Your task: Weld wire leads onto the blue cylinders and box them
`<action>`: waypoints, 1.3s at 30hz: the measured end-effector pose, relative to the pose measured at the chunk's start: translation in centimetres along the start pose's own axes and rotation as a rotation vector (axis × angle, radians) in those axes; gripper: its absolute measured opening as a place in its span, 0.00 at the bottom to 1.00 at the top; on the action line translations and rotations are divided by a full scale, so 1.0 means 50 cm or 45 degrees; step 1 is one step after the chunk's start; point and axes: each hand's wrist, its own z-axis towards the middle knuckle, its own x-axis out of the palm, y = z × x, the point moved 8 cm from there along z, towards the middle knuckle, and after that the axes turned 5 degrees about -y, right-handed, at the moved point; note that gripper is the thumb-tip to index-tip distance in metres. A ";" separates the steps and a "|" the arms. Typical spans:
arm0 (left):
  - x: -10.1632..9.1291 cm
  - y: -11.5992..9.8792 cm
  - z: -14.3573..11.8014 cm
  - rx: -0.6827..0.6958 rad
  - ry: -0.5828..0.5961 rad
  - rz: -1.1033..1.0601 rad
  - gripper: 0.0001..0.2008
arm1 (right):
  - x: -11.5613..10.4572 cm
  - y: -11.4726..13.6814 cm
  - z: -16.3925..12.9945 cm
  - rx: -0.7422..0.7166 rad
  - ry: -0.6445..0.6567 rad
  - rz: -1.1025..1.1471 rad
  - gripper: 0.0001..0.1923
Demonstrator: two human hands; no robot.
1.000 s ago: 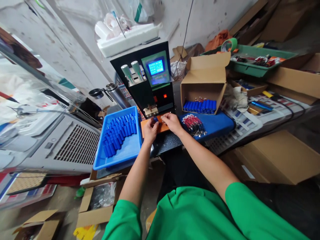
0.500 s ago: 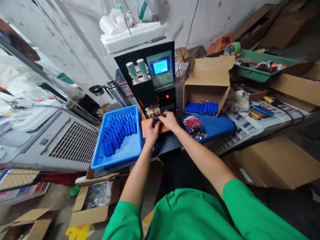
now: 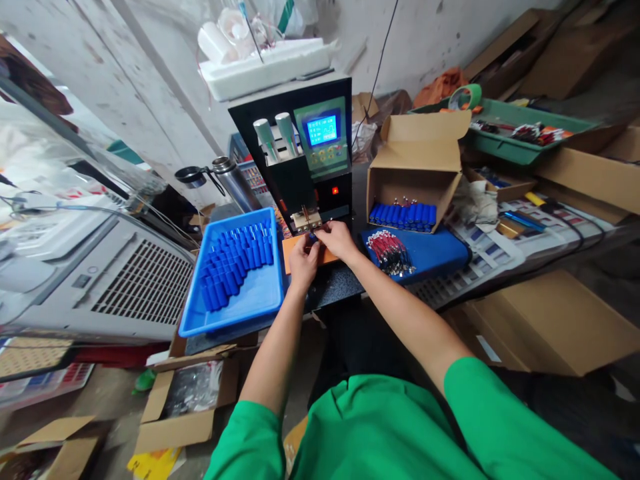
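Since the earlier frame both hands had edged farther in, under the welder head [image 3: 306, 219]. The left hand [image 3: 301, 261] and right hand [image 3: 339, 240] together pinched a small blue cell [image 3: 313, 237] over the orange pad [image 3: 289, 250], right of the blue tray [image 3: 240, 308].

Cluttered workshop: spot welder [image 3: 305, 153], carton-strewn bench [image 3: 345, 283].

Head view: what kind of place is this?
Likely a small battery-assembly workshop. A benchtop machine with a lit screen stands before both hands; a blue tray holds blue cylindrical cells, and more cells fill an open cardboard box.
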 end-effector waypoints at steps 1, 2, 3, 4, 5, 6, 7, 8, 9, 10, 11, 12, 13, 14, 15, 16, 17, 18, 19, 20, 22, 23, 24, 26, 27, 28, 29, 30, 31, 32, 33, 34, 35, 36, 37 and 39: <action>0.001 0.000 0.000 0.002 0.005 -0.006 0.11 | -0.001 0.001 -0.001 0.000 -0.002 -0.001 0.06; 0.001 0.000 0.000 0.003 0.010 -0.012 0.11 | -0.002 0.002 -0.002 -0.001 -0.003 -0.004 0.06; 0.001 0.001 0.000 0.000 0.010 -0.015 0.11 | -0.002 0.002 -0.003 -0.002 -0.001 -0.008 0.06; 0.001 0.003 0.000 -0.005 0.006 -0.013 0.12 | -0.002 0.003 -0.003 -0.004 0.004 -0.008 0.06; 0.001 0.005 0.000 -0.011 0.003 -0.008 0.12 | -0.003 0.004 -0.004 -0.007 0.007 -0.004 0.06; 0.001 0.006 0.000 -0.017 0.000 -0.001 0.13 | -0.003 0.004 -0.004 -0.010 0.012 0.005 0.06; 0.001 0.008 0.000 -0.021 -0.001 0.008 0.13 | -0.003 0.004 -0.005 -0.012 0.015 0.016 0.06; 0.001 0.010 0.000 -0.023 -0.001 0.015 0.13 | -0.002 0.004 -0.005 -0.013 0.017 0.025 0.07; 0.001 0.011 0.000 -0.024 0.000 0.019 0.13 | -0.002 0.003 -0.004 -0.011 0.018 0.031 0.07; 0.001 0.012 0.000 -0.024 0.000 0.020 0.14 | -0.001 0.002 -0.004 -0.007 0.019 0.033 0.07; 0.001 0.012 0.000 -0.022 -0.002 0.020 0.14 | 0.000 0.000 -0.004 -0.002 0.019 0.030 0.08; 0.001 0.011 0.000 -0.020 0.000 0.019 0.14 | 0.001 -0.001 -0.003 0.002 0.018 0.025 0.07; 0.001 0.010 0.000 -0.017 0.005 0.017 0.14 | 0.001 -0.002 -0.003 0.003 0.015 0.020 0.07; 0.002 0.009 -0.001 -0.015 0.012 0.010 0.13 | 0.001 -0.002 -0.004 0.003 0.011 0.015 0.06; 0.002 0.008 -0.001 -0.017 0.015 -0.002 0.13 | 0.001 -0.001 -0.004 -0.002 0.011 0.010 0.06; 0.002 0.006 -0.002 -0.023 0.017 -0.012 0.13 | 0.001 0.001 -0.004 -0.011 0.014 0.008 0.05; 0.002 0.005 -0.002 -0.029 0.016 -0.017 0.12 | 0.000 0.004 -0.005 -0.024 0.021 0.010 0.05; 0.001 0.004 -0.003 -0.035 0.015 -0.014 0.12 | 0.000 0.007 -0.005 -0.039 0.032 0.016 0.05; 0.000 0.003 -0.003 -0.037 0.012 -0.005 0.12 | 0.000 0.011 -0.005 -0.053 0.044 0.024 0.05; -0.001 0.001 -0.003 -0.035 0.011 0.008 0.11 | 0.000 0.013 -0.006 -0.066 0.057 0.033 0.05; -0.002 -0.001 -0.004 -0.029 0.013 0.027 0.11 | -0.001 0.015 -0.006 -0.078 0.079 0.054 0.05; -0.003 -0.002 -0.003 -0.026 0.014 0.026 0.11 | -0.001 0.014 -0.007 -0.076 0.089 0.067 0.06; -0.002 -0.002 -0.003 -0.023 0.018 0.021 0.11 | -0.002 0.011 -0.009 -0.072 0.095 0.086 0.07; -0.002 -0.003 -0.002 -0.011 0.026 0.010 0.11 | -0.006 0.004 -0.015 -0.067 0.096 0.135 0.09; -0.001 -0.004 -0.002 0.000 0.029 0.005 0.11 | -0.010 0.000 -0.019 -0.071 0.086 0.152 0.11; -0.002 -0.006 -0.001 0.013 0.027 0.000 0.11 | -0.015 -0.003 -0.024 -0.080 0.071 0.154 0.12; -0.002 -0.007 0.000 0.024 0.021 -0.002 0.11 | -0.020 -0.006 -0.028 -0.090 0.054 0.141 0.13; -0.003 -0.008 0.000 0.032 0.013 0.001 0.10 | -0.025 -0.009 -0.033 -0.100 0.043 0.118 0.14; -0.004 -0.008 0.001 0.035 0.006 0.011 0.10 | -0.027 -0.012 -0.037 -0.106 0.044 0.095 0.16; -0.005 -0.008 0.001 0.032 0.000 0.024 0.10 | -0.029 -0.014 -0.040 -0.108 0.055 0.078 0.17; -0.006 -0.006 0.001 0.023 -0.002 0.037 0.11 | -0.028 -0.015 -0.042 -0.104 0.080 0.076 0.19; -0.007 -0.005 0.002 0.013 -0.003 0.048 0.11 | -0.026 -0.017 -0.043 -0.092 0.106 0.089 0.20; -0.007 -0.004 0.002 0.007 -0.005 0.055 0.11 | -0.025 -0.018 -0.043 -0.072 0.129 0.113 0.21; -0.007 -0.004 0.002 0.007 -0.008 0.059 0.11 | -0.024 -0.020 -0.043 -0.046 0.149 0.142 0.22; -0.008 -0.006 0.002 0.016 -0.015 0.063 0.11 | -0.023 -0.022 -0.043 -0.017 0.168 0.173 0.22; -0.008 -0.012 0.002 0.045 -0.028 0.073 0.10 | -0.021 -0.026 -0.041 0.038 0.203 0.231 0.24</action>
